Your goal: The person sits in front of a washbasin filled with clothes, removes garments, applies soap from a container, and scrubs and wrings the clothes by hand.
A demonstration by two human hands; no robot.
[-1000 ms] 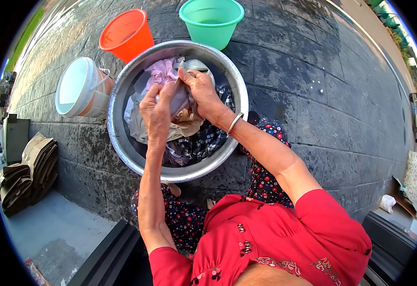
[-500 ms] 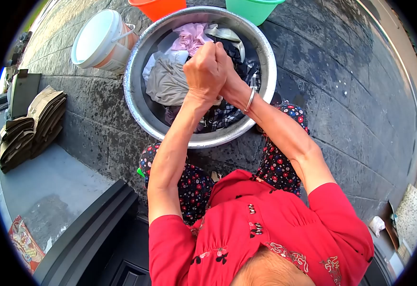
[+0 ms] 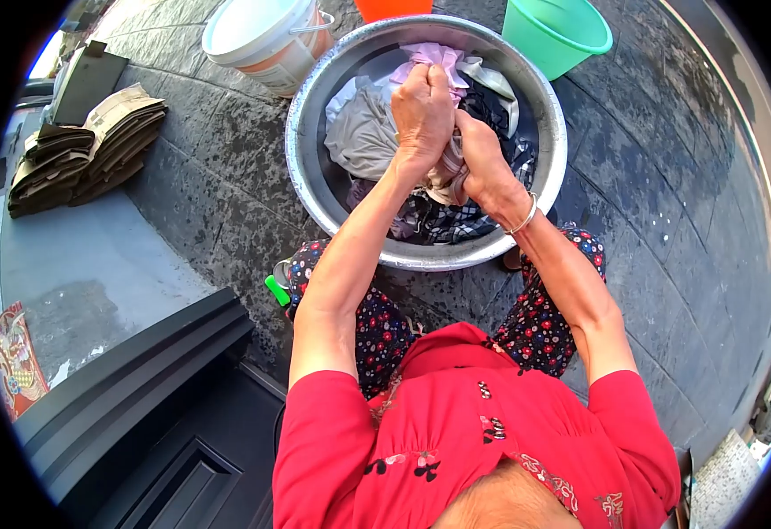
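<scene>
A wide metal basin point(image 3: 296, 145) full of clothes stands on the ground between my knees. Over it, my left hand point(image 3: 422, 122) is a closed fist, gripping a twisted beige-pink cloth point(image 3: 446, 183). My right hand point(image 3: 486, 165), with a silver bangle at its wrist, is closed on the same cloth, lower and to the right. Part of the cloth is hidden by the hands. Around them in the basin lie a grey cloth point(image 3: 359, 134), a pink cloth point(image 3: 434, 56), a whitish cloth point(image 3: 502, 88) and a dark checked cloth point(image 3: 463, 226).
Beyond the basin are a white bucket point(image 3: 266, 40), an orange bucket point(image 3: 394, 9) and a green bucket point(image 3: 562, 35). Flattened cardboard point(image 3: 95, 150) is stacked at the left. A dark panelled door point(image 3: 183, 467) lies lower left. The stone paving point(image 3: 667, 212) has wet patches.
My view has shifted, so the basin sits further right in it. My hands, earlier pressed together, are slightly apart, the right one lower. The beige-pink cloth shows more between and below them.
</scene>
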